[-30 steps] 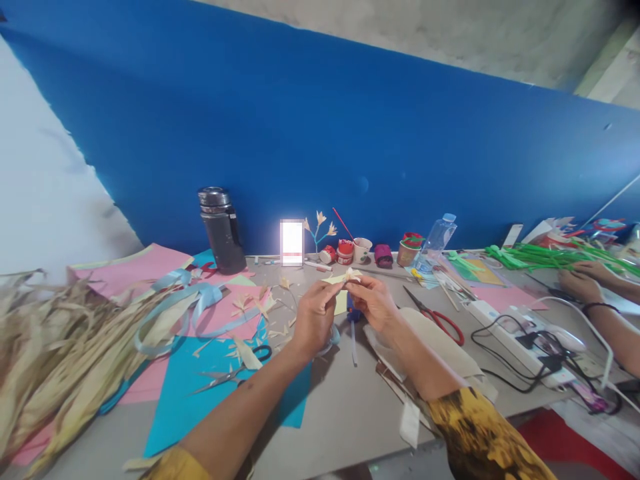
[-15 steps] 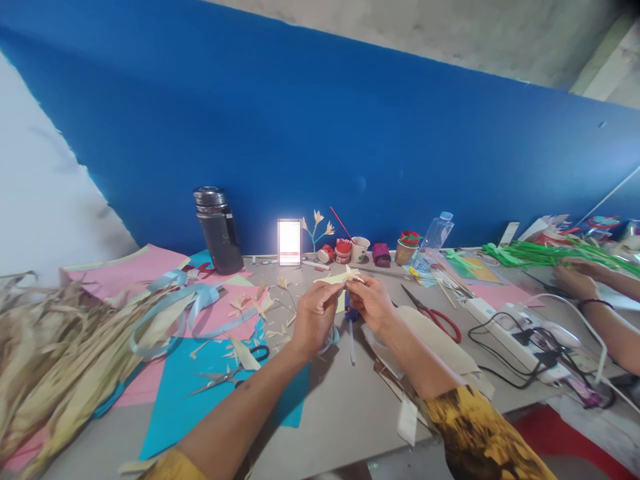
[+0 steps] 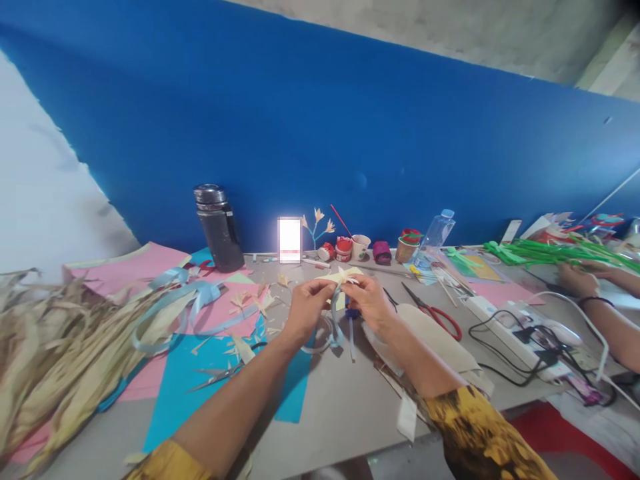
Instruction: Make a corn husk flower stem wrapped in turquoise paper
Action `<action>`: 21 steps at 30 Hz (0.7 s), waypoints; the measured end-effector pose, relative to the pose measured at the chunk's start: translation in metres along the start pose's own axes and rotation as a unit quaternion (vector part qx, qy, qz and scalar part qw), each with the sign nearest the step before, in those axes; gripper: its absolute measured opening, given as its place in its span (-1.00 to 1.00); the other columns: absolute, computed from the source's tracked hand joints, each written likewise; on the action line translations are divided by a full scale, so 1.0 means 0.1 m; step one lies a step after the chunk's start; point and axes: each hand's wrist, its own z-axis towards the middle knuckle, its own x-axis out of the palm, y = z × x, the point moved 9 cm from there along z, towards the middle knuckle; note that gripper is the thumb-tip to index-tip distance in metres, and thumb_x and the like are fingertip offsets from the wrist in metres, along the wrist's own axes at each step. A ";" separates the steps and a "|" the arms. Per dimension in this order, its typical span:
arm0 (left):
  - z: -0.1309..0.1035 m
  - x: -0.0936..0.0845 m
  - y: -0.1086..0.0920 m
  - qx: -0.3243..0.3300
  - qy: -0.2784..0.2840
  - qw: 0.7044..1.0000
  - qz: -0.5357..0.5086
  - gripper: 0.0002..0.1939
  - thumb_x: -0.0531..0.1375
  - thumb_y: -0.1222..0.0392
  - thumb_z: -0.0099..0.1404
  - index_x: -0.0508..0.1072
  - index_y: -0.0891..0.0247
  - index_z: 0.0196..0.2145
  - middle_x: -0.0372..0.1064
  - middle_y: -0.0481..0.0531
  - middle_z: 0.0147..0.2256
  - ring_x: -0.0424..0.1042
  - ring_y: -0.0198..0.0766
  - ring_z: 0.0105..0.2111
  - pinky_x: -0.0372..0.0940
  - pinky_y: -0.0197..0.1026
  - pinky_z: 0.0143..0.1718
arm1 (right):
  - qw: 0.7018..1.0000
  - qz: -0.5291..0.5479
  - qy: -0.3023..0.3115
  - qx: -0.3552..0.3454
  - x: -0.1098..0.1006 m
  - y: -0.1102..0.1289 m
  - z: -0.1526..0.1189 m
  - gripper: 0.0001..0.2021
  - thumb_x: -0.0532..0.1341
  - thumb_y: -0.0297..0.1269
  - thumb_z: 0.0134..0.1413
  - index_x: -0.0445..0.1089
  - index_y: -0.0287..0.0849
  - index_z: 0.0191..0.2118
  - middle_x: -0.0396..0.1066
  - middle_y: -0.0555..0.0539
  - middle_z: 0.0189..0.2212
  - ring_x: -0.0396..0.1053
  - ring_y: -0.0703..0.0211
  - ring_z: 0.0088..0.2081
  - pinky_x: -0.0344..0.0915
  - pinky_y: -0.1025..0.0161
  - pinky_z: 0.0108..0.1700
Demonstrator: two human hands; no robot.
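Note:
Between my two hands, above the middle of the table, is a small pale husk flower (image 3: 341, 275). My left hand (image 3: 311, 308) pinches it from the left with thumb and forefinger. From the right, my right hand (image 3: 367, 300) grips the same flower, fingers bent round its base. A light blue ribbon (image 3: 336, 323) hangs down from between the hands. Behind them lies a yellow paper (image 3: 354, 272), partly covered. Just below my right hand, a blue-handled tool (image 3: 352, 312) rests on the table.
Dried husks (image 3: 55, 360) and blue paper (image 3: 185, 373) with scissors (image 3: 220, 377) lie left. A thermos (image 3: 219, 230) stands behind. Red-handled scissors (image 3: 440, 317), a power strip (image 3: 510, 337) and another person's hands (image 3: 580, 277) are at the right.
My left hand has shifted slightly left, away from my right hand. The light blue ribbon now shows hanging between them, and more of the flower is visible.

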 end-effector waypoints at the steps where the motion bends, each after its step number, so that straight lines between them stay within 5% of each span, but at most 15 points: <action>1: 0.00 0.01 0.00 -0.006 0.004 1.000 0.003 -0.81 0.30 0.11 0.04 0.59 0.32 -0.45 0.44 0.03 -0.48 0.32 -0.34 -0.49 0.29 -0.29 -0.43 | 1.000 -0.012 0.002 -0.002 0.00 0.00 -0.01 -0.78 0.36 -0.15 -0.20 0.42 -0.18 -0.45 0.12 0.12 -0.65 -0.04 0.38 -0.61 -0.11 0.35 -0.58; 9: -0.01 -0.01 -0.06 0.020 0.002 0.998 0.066 -0.84 0.27 0.14 0.02 0.57 0.30 -0.50 0.37 -0.04 -0.57 0.28 -0.35 -0.55 0.24 -0.29 -0.45 | 0.999 -0.051 -0.014 -0.010 -0.03 0.03 -0.01 -0.79 0.35 -0.13 -0.18 0.43 -0.17 -0.48 0.14 0.11 -0.65 -0.04 0.37 -0.62 -0.12 0.32 -0.57; 14: -0.02 0.00 -0.12 0.047 0.001 0.995 0.084 -0.84 0.26 0.14 0.04 0.52 0.30 -0.53 0.32 -0.08 -0.60 0.22 -0.38 -0.57 0.16 -0.31 -0.49 | 1.000 0.013 0.006 0.015 0.01 -0.03 -0.02 -0.80 0.38 -0.20 -0.21 0.41 -0.20 -0.51 0.10 0.11 -0.65 -0.06 0.39 -0.60 -0.15 0.35 -0.58; 21: -0.03 -0.03 -0.12 0.014 -0.025 0.999 0.017 -0.82 0.28 0.11 -0.02 0.50 0.30 -0.55 0.30 -0.08 -0.61 0.19 -0.39 -0.59 0.16 -0.32 -0.51 | 0.993 0.101 0.003 0.059 -0.04 -0.13 0.01 -0.79 0.36 -0.30 -0.29 0.48 -0.22 -0.39 0.38 -0.03 -0.46 -0.01 0.41 -0.58 -0.25 0.38 -0.60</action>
